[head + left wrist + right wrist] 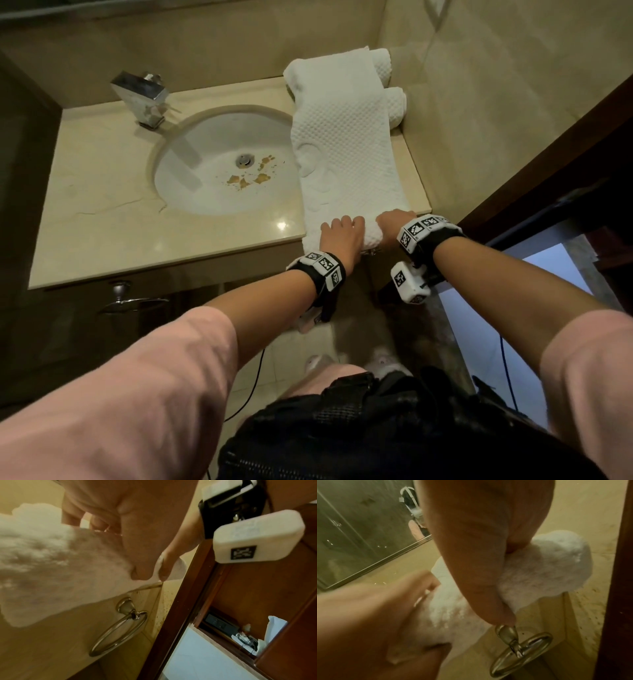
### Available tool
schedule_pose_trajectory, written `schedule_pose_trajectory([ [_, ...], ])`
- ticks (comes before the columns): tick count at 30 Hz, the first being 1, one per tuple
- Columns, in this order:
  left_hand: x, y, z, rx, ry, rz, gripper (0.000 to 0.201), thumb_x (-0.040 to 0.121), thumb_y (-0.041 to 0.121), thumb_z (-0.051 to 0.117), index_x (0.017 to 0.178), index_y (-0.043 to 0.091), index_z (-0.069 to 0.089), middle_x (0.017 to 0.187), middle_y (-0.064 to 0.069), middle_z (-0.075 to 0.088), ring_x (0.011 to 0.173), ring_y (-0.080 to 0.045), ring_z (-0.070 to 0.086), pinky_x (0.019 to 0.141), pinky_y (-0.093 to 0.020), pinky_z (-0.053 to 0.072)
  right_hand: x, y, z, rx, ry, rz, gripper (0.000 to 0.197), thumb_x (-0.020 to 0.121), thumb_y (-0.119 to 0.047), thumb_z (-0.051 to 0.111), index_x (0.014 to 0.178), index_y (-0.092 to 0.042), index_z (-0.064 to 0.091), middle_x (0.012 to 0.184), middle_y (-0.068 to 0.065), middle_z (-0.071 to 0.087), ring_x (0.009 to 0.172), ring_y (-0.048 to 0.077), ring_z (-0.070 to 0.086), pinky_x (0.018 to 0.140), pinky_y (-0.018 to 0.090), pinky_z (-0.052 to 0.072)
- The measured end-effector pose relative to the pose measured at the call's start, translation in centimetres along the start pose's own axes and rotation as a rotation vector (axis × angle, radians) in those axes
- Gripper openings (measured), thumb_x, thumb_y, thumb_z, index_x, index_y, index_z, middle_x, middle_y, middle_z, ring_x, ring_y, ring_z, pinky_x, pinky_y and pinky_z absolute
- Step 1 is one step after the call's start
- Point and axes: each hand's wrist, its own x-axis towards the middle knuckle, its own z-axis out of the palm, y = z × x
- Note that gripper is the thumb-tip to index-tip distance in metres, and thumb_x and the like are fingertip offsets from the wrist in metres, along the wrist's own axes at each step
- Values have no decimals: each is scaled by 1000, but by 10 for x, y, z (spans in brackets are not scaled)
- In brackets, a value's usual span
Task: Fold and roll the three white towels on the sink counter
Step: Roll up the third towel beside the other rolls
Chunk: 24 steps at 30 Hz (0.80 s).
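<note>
Both sets of fingers curl over the near, rolled end of a long white waffle-textured towel (346,150): the left hand (340,236) grips the soft roll from the left, the right hand (394,224) grips it from the right, thumbs tucked under the roll in the wrist views. This rolled end sits at the front edge of the polished beige stone sink counter (102,192), near its front right corner. From there the folded strip lies flat along the counter's right edge to the back right corner, where its far end drapes over two rolled white towels (394,85) stacked against the tiled wall. Left of the strip lie an oval white basin (212,178) with brown stains and a square chrome tap (144,97). A brushed-metal towel ring (120,626) hangs on the cabinet front below.
</note>
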Motion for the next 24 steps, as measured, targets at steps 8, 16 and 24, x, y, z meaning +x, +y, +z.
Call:
schedule_pose_trajectory([
  [8, 38, -10, -7, -279, -284, 149, 62, 77, 32, 76, 125, 10, 45, 116, -11, 59, 104, -29, 58, 86, -36, 48, -7, 10, 19, 76, 262, -103, 57, 70, -26, 79, 117, -14, 48, 113, 10, 50, 106, 27, 50, 88, 37, 44],
  [16, 53, 0, -9, -136, -209, 47, 65, 78, 45, 72, 126, 12, 44, 120, -10, 54, 104, -29, 56, 84, -37, 45, 12, 25, 12, 262, 223, -284, 31, 74, -22, 75, 99, -10, 62, 101, 9, 63, 98, 28, 58, 81, 33, 42],
  [24, 72, 16, -9, -207, -203, -27, 66, 77, 38, 74, 127, 11, 41, 118, -11, 57, 107, -31, 57, 83, -37, 45, 37, 37, -19, 149, -12, -252, 55, 64, -36, 83, 110, -16, 61, 106, 4, 66, 98, 23, 62, 85, 34, 51],
])
